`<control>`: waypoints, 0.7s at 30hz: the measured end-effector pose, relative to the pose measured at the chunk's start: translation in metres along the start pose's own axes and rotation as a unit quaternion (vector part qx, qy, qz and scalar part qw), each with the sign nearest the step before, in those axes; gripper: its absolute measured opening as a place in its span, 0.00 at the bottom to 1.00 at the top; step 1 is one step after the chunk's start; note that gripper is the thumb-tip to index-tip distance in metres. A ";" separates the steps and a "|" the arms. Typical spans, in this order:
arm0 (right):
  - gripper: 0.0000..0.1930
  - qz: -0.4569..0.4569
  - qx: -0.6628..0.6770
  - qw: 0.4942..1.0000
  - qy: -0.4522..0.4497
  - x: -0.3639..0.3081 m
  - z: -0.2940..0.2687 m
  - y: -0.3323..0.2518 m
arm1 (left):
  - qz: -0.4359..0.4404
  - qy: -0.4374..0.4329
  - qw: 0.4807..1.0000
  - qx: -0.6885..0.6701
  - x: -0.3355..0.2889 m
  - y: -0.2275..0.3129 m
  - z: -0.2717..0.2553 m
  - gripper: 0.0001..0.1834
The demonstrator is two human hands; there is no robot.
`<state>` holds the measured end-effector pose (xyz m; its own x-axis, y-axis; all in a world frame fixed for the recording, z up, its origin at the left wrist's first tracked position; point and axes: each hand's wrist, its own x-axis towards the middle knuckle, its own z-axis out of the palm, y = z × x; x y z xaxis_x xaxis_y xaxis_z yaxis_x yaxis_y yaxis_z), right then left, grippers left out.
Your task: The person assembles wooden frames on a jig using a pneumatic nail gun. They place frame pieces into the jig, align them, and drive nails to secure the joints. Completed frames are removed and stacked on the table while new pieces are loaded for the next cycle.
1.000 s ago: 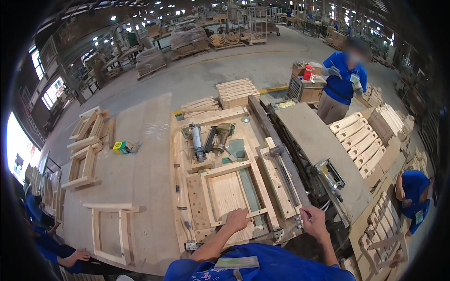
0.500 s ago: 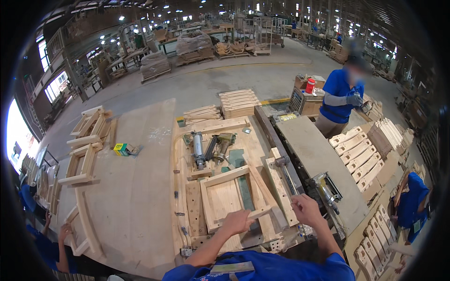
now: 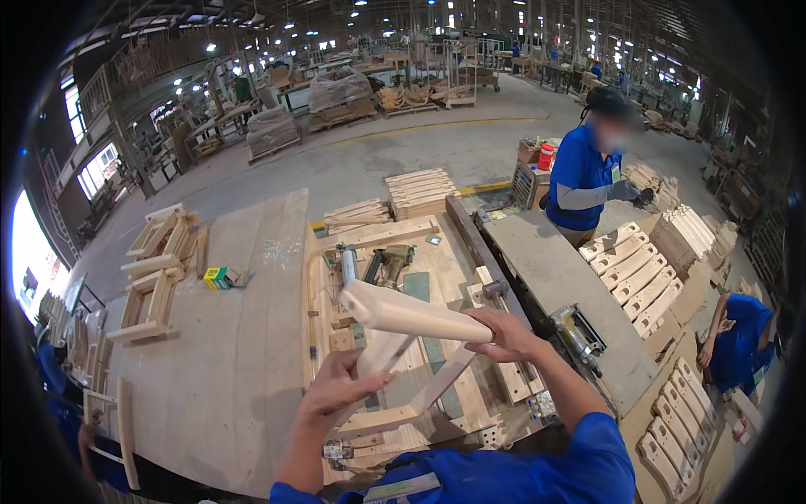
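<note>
A pale wooden frame (image 3: 411, 317) is raised off the workbench and tilted, its thick rounded rail uppermost. My left hand (image 3: 340, 388) is closed round one of its side pieces, thumb stretched along the wood. The right end of the upper rail sits in the closed fingers of my right hand (image 3: 505, 336). Below the frame lies a wooden jig board (image 3: 395, 231) with green strips. Behind the frame, a nail gun (image 3: 393, 262) and a grey cylindrical tool (image 3: 348, 262), partly covered, rest on that board.
To the right, another nail gun (image 3: 578, 336) lies on a grey bench top (image 3: 537, 244). Assembled frames (image 3: 144, 307) and a green-yellow box (image 3: 220, 278) are on the left table. A co-worker (image 3: 588, 168) stands beyond the bench, near rows of wooden parts (image 3: 634, 277).
The wooden frame has come up off the jig and tilted, now held in both hands. My right hand has moved left from beside the clamp rod onto the rail.
</note>
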<state>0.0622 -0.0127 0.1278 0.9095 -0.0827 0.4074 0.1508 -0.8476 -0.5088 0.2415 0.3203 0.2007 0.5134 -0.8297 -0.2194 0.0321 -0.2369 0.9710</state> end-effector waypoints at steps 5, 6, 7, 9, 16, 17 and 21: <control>0.28 0.067 0.086 0.994 -0.001 0.028 0.038 -0.035 | 0.080 0.188 0.961 0.185 -0.036 -0.009 -0.023 0.25; 0.27 0.067 0.085 0.994 0.011 0.027 0.033 -0.045 | 0.088 0.232 0.935 0.254 -0.036 0.002 -0.020 0.25; 0.24 0.074 0.082 0.994 0.013 0.027 0.030 -0.047 | 0.089 0.277 0.899 0.327 -0.040 0.015 -0.013 0.26; 0.22 0.112 0.177 0.978 0.009 0.039 0.041 -0.058 | 0.268 0.423 0.735 0.458 -0.050 -0.001 -0.015 0.27; 0.25 0.197 0.306 0.927 -0.085 0.098 0.090 -0.091 | 0.259 0.337 0.786 0.449 -0.072 -0.073 0.058 0.29; 0.26 0.203 0.332 0.915 -0.109 0.110 0.101 -0.104 | 0.193 0.323 0.794 0.477 -0.073 -0.094 0.064 0.27; 0.28 0.189 0.364 0.885 -0.219 0.142 0.155 -0.123 | -0.039 0.228 0.851 0.471 -0.075 -0.129 0.032 0.22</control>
<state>0.2329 0.1608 0.1301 0.9873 0.0575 -0.1484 -0.1319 -0.2265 -0.9650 0.1709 0.3969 0.0889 0.8271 -0.5619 -0.0116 -0.5108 -0.7602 0.4014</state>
